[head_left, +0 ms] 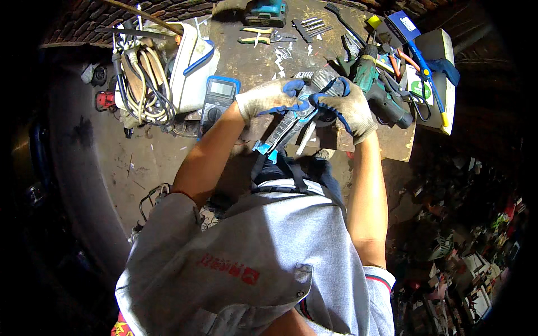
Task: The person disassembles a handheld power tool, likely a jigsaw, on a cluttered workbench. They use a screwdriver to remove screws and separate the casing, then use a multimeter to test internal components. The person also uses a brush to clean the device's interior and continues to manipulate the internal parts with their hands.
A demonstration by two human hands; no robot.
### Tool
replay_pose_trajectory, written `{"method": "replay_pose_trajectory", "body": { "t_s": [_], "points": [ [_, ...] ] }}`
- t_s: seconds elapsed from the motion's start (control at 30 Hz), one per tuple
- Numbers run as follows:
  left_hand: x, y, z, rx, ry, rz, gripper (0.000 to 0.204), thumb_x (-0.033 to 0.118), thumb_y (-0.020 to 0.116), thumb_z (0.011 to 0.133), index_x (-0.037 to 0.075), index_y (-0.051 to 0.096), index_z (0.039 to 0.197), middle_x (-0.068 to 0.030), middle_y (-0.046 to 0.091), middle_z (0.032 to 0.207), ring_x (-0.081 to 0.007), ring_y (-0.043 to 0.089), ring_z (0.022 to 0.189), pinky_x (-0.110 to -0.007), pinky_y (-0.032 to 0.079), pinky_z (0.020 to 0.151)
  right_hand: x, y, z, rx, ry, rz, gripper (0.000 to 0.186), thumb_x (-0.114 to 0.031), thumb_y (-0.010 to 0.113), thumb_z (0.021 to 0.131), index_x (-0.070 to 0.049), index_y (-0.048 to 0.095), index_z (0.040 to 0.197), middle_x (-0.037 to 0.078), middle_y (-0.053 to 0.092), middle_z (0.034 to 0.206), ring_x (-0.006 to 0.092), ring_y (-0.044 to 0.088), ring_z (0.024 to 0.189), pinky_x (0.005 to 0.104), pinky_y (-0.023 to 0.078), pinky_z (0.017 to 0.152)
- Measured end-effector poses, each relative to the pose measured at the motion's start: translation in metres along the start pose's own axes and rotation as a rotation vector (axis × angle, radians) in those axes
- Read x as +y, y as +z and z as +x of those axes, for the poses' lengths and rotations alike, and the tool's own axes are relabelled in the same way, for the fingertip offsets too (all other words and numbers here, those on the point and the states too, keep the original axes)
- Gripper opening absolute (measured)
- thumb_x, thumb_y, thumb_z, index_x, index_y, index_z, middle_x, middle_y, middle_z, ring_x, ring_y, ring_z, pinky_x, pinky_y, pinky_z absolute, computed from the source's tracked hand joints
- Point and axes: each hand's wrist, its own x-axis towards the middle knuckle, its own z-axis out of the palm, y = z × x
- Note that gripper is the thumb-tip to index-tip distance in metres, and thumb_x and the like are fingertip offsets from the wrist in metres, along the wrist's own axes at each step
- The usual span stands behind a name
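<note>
Both hands wear pale work gloves with blue palms and fingertips, and they meet over the near edge of the workbench. My left hand (272, 99) closes its fingers on a long black-and-blue power tool body (283, 131), whose bright blue end points down toward me. From the other side, my right hand (352, 109) has its thumb and fingers curled at the tool's upper part. Gloves hide much of that part, so its exact kind is unclear. A short pale stick-like piece (306, 138) sits just below the right fingers. Behind the hands lies a grey ribbed part (325, 78).
A multimeter (218, 99) lies left of my hands, beside a white bucket (196, 73) with coiled cables (148, 84). A green cordless drill (372, 78) and assorted tools crowd the right. Farther back are wire strippers (269, 36), drill bits (314, 28) and a teal battery tool (266, 14).
</note>
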Motion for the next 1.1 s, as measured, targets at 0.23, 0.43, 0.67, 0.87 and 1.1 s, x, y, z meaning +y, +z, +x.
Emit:
{"method": "replay_pose_trajectory", "body": {
  "t_s": [0.23,0.43,0.67,0.87,1.1],
  "points": [
    [0.000,0.012,0.007,0.020,-0.041,-0.174,0.037,0.024,0.069,0.087,0.000,0.061,0.115,-0.0094,0.065,0.104,-0.0158,0.057,0.096,-0.032,0.047,0.088,-0.007,-0.005,-0.005,0.005,0.052,-0.108,0.042,-0.014,0.080,0.071,0.003,0.065,0.107,0.010,0.071,0.095,0.0154,0.065,0.084,0.0297,0.052,0.078],
    [-0.046,-0.013,0.004,-0.052,0.623,0.424,0.035,0.017,0.061,0.086,0.009,0.064,0.119,-0.0197,0.059,0.123,-0.0410,0.054,0.113,-0.044,0.045,0.095,0.011,-0.015,0.007,-0.056,-0.270,-0.313,0.043,-0.018,0.081,0.071,0.003,0.066,0.105,0.012,0.071,0.094,0.0176,0.065,0.083,0.0314,0.052,0.079],
    [-0.036,-0.011,0.000,-0.026,0.609,0.439,0.046,0.008,0.066,0.080,0.015,0.062,0.126,-0.0164,0.063,0.122,-0.0432,0.052,0.120,-0.046,0.045,0.098,-0.023,-0.004,-0.012,0.048,0.039,-0.315,0.042,-0.018,0.080,0.070,0.004,0.065,0.102,0.014,0.071,0.095,0.0209,0.067,0.085,0.0328,0.052,0.079],
    [-0.029,-0.006,0.000,-0.074,0.371,0.169,0.038,0.013,0.058,0.088,0.015,0.063,0.126,-0.0200,0.058,0.128,-0.0413,0.053,0.118,-0.044,0.045,0.099,-0.010,-0.017,-0.018,-0.066,0.011,0.032,0.040,-0.011,0.079,0.074,0.004,0.062,0.108,0.009,0.069,0.096,0.0156,0.064,0.083,0.0307,0.053,0.075],
    [-0.039,-0.012,0.004,-0.075,0.663,0.431,0.039,0.015,0.056,0.089,0.010,0.062,0.127,-0.0218,0.054,0.134,-0.0436,0.054,0.116,-0.045,0.043,0.101,-0.003,-0.015,-0.028,0.121,0.082,0.047,0.032,-0.015,0.077,0.076,0.001,0.065,0.102,0.008,0.069,0.085,0.0146,0.062,0.073,0.0308,0.051,0.068]
  ]
}}
